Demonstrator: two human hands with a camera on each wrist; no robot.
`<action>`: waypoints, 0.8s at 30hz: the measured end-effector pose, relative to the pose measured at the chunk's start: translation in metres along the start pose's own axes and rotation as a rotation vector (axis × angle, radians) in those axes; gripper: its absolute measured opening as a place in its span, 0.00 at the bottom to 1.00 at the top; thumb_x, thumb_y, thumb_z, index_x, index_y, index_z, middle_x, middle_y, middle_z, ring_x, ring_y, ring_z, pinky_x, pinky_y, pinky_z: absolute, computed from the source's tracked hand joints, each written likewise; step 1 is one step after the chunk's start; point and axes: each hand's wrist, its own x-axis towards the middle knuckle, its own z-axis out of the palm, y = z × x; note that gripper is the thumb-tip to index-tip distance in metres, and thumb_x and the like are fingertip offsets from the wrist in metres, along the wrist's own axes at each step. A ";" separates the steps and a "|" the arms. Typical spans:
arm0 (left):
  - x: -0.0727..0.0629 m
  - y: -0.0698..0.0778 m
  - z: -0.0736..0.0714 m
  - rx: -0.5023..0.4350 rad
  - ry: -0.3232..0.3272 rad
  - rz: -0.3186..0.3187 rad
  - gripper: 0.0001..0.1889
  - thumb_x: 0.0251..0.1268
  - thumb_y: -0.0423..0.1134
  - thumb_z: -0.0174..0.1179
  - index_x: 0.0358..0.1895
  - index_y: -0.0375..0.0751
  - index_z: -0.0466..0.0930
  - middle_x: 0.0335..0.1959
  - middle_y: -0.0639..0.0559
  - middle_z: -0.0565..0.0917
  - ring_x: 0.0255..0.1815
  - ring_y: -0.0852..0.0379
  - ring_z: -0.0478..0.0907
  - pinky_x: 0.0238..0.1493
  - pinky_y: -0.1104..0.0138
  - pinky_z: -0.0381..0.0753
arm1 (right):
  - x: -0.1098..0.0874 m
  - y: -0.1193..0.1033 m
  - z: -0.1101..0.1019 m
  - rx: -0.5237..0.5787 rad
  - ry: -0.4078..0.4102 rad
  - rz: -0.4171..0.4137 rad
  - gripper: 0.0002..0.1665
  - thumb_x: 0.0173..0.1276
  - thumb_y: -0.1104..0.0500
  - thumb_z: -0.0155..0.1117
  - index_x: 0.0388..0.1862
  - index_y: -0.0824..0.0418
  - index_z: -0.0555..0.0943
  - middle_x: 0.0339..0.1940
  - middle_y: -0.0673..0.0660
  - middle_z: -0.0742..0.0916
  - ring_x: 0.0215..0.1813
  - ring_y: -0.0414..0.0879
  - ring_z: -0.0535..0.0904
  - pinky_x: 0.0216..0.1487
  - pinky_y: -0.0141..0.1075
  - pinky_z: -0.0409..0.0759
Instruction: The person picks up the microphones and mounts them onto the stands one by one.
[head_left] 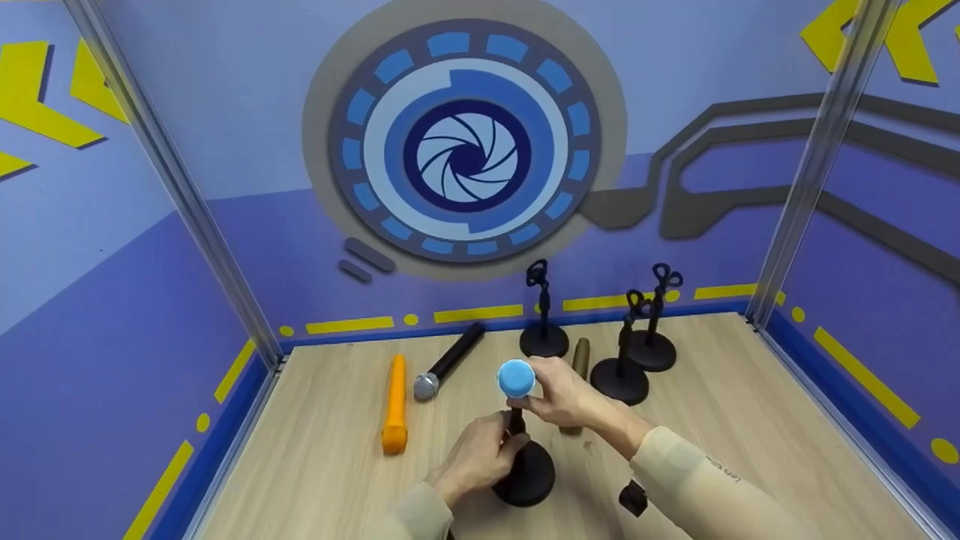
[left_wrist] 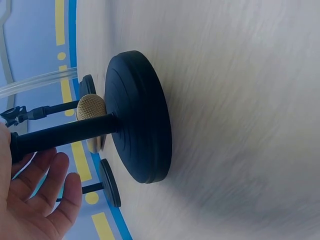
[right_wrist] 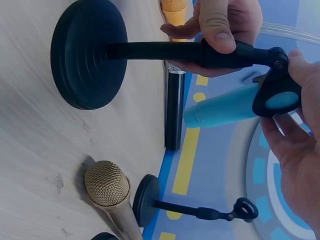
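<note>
A black desktop microphone stand (head_left: 534, 478) stands upright near the front of the table. My left hand (head_left: 474, 454) grips its pole, thumb and fingers around the upper section in the right wrist view. Up at the top, a light blue microphone (right_wrist: 225, 107) passes through the stand's black clip (right_wrist: 277, 95), its round head (head_left: 516, 379) facing up toward the head camera. My right hand (head_left: 566, 394) holds the microphone at the clip, with the thumb on one side and fingers on the other. The microphone's lower end slants away from the pole.
To the left lie an orange microphone (head_left: 394, 409) and a black microphone (head_left: 454, 364) with a silver head. A gold microphone (right_wrist: 107, 185) is partly behind my right hand. Three black stands (head_left: 544, 341) occupy the back and right. A small black piece (head_left: 634, 498) lies beside my right sleeve.
</note>
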 end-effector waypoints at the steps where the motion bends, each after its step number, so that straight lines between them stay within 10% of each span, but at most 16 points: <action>1: 0.000 0.000 0.000 0.002 0.001 0.001 0.09 0.86 0.46 0.62 0.49 0.45 0.83 0.36 0.56 0.85 0.33 0.70 0.71 0.35 0.75 0.72 | 0.000 0.000 0.000 0.004 -0.002 0.001 0.19 0.71 0.60 0.83 0.56 0.59 0.86 0.45 0.57 0.94 0.48 0.51 0.93 0.52 0.49 0.92; 24: 0.000 0.001 0.001 -0.029 0.060 0.041 0.10 0.85 0.47 0.61 0.46 0.47 0.86 0.38 0.54 0.91 0.36 0.70 0.80 0.39 0.75 0.79 | -0.024 -0.004 -0.001 -0.066 0.080 0.068 0.32 0.72 0.59 0.81 0.72 0.56 0.82 0.62 0.54 0.92 0.63 0.51 0.92 0.58 0.48 0.94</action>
